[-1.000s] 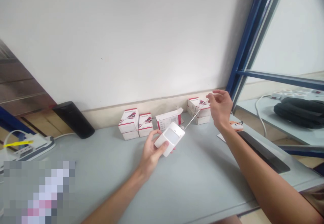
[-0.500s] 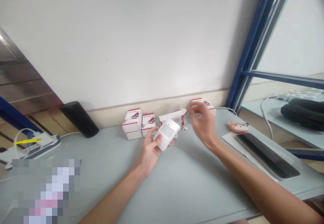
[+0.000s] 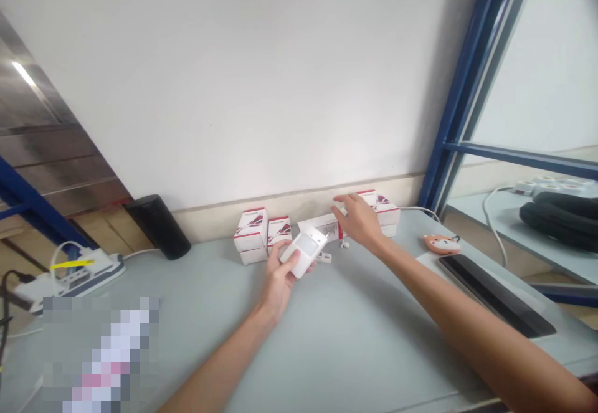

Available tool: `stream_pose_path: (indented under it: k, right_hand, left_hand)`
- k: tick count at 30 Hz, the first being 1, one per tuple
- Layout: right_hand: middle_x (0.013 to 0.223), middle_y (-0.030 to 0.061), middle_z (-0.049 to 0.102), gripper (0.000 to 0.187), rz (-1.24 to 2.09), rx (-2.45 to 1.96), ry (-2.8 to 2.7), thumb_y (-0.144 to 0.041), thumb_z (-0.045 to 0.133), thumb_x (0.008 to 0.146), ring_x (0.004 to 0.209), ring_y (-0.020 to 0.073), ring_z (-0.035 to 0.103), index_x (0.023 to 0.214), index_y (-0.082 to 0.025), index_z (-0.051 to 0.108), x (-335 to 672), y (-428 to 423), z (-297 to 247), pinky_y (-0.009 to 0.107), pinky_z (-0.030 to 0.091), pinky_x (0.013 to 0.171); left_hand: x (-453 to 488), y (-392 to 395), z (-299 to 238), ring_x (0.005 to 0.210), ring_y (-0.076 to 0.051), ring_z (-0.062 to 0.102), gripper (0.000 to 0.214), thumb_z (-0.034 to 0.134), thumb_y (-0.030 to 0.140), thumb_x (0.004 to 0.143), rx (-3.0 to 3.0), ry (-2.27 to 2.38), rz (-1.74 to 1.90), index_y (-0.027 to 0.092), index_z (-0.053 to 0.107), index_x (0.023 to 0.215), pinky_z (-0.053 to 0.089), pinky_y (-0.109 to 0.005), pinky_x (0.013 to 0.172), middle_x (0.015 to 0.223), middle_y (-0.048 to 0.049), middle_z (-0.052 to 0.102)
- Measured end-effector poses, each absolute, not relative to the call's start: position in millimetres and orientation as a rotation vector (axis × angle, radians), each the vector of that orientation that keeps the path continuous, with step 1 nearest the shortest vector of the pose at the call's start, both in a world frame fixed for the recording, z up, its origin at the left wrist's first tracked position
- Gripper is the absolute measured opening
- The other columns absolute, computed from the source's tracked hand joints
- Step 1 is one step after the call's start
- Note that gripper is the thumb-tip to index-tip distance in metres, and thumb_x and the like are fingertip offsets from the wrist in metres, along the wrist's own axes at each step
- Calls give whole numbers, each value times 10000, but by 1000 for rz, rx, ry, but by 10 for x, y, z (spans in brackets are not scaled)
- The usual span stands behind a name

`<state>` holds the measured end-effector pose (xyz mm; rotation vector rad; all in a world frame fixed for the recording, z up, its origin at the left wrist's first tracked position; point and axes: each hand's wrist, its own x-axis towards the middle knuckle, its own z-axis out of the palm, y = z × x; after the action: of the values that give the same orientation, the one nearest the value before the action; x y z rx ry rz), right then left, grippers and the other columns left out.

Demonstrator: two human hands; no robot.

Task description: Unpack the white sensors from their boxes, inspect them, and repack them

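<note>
My left hand [image 3: 279, 279] grips a small white sensor-like device [image 3: 303, 252] above the grey table [image 3: 336, 338]. My right hand [image 3: 357, 218] reaches toward the wall with fingers stretched out, resting at the opened white-and-red box [image 3: 322, 226]. Beside it stands a stack of two closed boxes [image 3: 385, 212]. Two small white parts [image 3: 334, 251] lie on the table just under the opened box.
More white-and-red boxes [image 3: 261, 233] stand against the wall left of the device. A black cylinder [image 3: 156, 226] and a power strip [image 3: 70, 273] are at the left. A fox-shaped item [image 3: 441, 243], a black keyboard [image 3: 495, 294] and a blue frame post [image 3: 462, 89] are at the right.
My right hand let go of a thin cord it held up at the right and moved left and down to the opened box. The left hand drew the device slightly closer to the boxes.
</note>
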<state>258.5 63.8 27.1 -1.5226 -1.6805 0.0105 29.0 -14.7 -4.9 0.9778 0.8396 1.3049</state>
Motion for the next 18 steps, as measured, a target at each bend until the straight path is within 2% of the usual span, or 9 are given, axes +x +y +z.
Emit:
stream_pose_path:
  k: [1,3,5,8,10,14,16,18]
  right_hand:
    - [1254,124,727,274,69,-1536,-1668,-361,613,957,1189,332,632,1159,-222,733,2567,756,323,466,455,1036]
    - [1176,131,753,180,238,-1540,-1602,-345,708,884,1186,347,635,995,-213,759,2505,941,427,467,448,1039]
    - [1085,126,773,133,330,-1526,-1536,-339,719,871,1113,336,672,879,-210,748,2428,1021,511,458,471,1006]
    - [1065,99,777,206,370,-1482,-1445,-377,607,956,1000,268,719,968,-210,727,2310,926,553,408,530,933]
    - [1058,93,769,222,535,-1364,-1275,-380,572,978,938,231,738,1027,-202,696,2231,772,518,370,570,870]
    - [955,71,737,129,1111,-888,-773,-288,745,846,927,207,737,880,-199,658,2103,487,380,322,590,873]
    - [942,50,725,140,1291,-786,-685,-257,781,791,932,178,707,838,-201,662,2073,410,323,269,571,846]
    - [968,34,720,160,1379,-815,-681,-269,792,756,878,148,659,852,-205,681,2071,364,287,226,533,735]
  left_hand:
    - [286,-149,-56,789,-243,777,536,860,375,772,988,847,1301,224,528,1165,585,-350,758,1041,-64,766]
    - [276,-145,-59,781,-234,775,521,850,378,785,996,851,1295,222,528,1165,576,-336,759,1012,-59,767]
    - [268,-131,-40,785,-230,776,496,839,369,796,973,834,1308,223,533,1158,567,-321,754,1003,-55,766]
    - [259,-111,35,851,-254,783,495,846,312,777,867,752,1319,225,532,1150,576,-344,794,1060,-70,764]
    - [249,-109,94,913,-269,780,531,853,264,753,790,683,1297,226,533,1176,582,-379,860,1115,-87,758]
    - [226,-121,114,1002,-290,754,584,862,250,730,814,626,1191,215,560,1229,563,-432,948,1204,-108,721]
    - [221,-119,62,1050,-291,727,563,863,270,733,949,679,1160,221,585,1220,555,-409,920,1269,-107,691]
    - [222,-109,-2,1117,-284,681,537,865,276,724,1130,796,1201,235,610,1194,538,-348,864,1306,-91,668]
